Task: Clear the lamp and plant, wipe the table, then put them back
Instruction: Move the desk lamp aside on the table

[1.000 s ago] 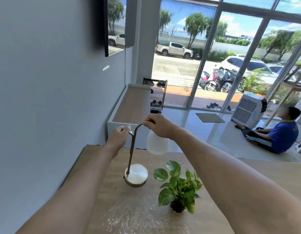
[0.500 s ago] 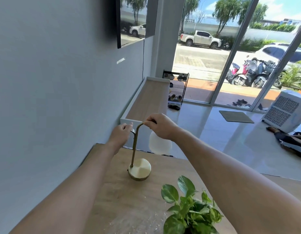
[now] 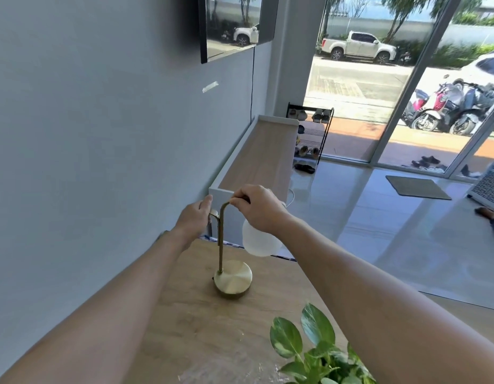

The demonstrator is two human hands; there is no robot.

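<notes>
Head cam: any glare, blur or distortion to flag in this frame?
Head view: strong wide-angle bowing, window frames lean; sunlit street bright, no clipping on the hands. Sheen on the wooden table near the bottom edge; dark wall screen mirrors the street. Brass lamp with white globe shade sharp; green leafy plant cropped at the edge; wall corner beside the screen smeared.

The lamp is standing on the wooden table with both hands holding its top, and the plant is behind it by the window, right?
Not quite. The head view shows the plant in front of the lamp, nearer the person. The rest holds: the lamp stands on the wooden table, with the left hand and right hand on its top.
</notes>
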